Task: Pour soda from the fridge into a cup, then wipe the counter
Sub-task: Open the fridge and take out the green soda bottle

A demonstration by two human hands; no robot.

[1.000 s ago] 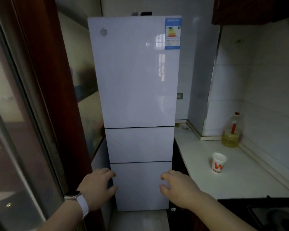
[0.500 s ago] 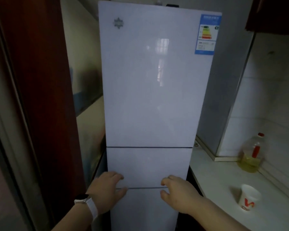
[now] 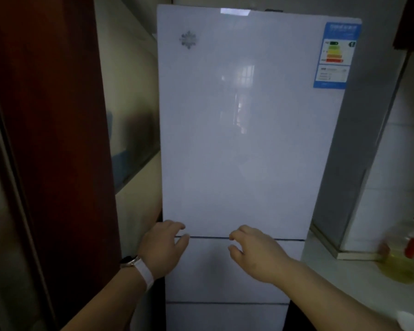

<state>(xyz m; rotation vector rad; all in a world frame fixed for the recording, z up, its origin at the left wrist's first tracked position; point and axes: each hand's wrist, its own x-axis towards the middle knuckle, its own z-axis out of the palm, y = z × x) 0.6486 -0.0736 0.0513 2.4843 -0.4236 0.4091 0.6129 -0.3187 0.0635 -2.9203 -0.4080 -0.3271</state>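
A tall white fridge (image 3: 237, 127) with three closed doors fills the middle of the view. My left hand (image 3: 164, 249), with a white watch strap on the wrist, reaches to the seam under the top door near its left edge, fingers loosely bent. My right hand (image 3: 256, 252) hovers at the same seam further right, fingers relaxed and holding nothing. The rim of the white paper cup (image 3: 409, 318) shows at the bottom right corner on the white counter (image 3: 339, 278). No soda is in view.
A bottle of yellow oil with a red cap (image 3: 404, 254) stands on the counter by the tiled wall. A dark red door frame (image 3: 53, 139) stands close on the left. A blue energy label (image 3: 336, 56) sits on the fridge's top right.
The view has come closer to the fridge. Both hands have risen from the lower door seam to the seam under the top door. The cup has slid almost out of view.
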